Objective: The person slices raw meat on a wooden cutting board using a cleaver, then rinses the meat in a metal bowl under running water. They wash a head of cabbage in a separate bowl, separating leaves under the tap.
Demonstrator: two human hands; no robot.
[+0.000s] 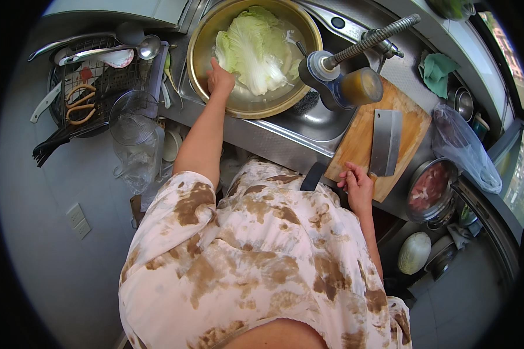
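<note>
A gold-coloured metal basin [194, 65] rests over the sink with water in it. Pale green Chinese cabbage leaves [255, 52] lie in the water. My left hand [221, 78] reaches over the basin's near left side, close to the leaves; its fingertips are partly hidden, so I cannot tell if they grip anything. By the near edge of a wooden cutting board [353, 139], my right hand [357, 185] has its fingers loosely bent, with nothing seen in them. Just beyond it, a cleaver [386, 141] lies on the board; its handle is not plainly visible.
A faucet with a flexible metal hose [371, 41] and filter unit [332, 83] overhangs the basin's right side. At right are a bowl of raw meat [432, 185], a plastic bag [465, 148] and a whole cabbage [415, 253]. A wire rack [105, 74] holds utensils and scissors [79, 104] at left.
</note>
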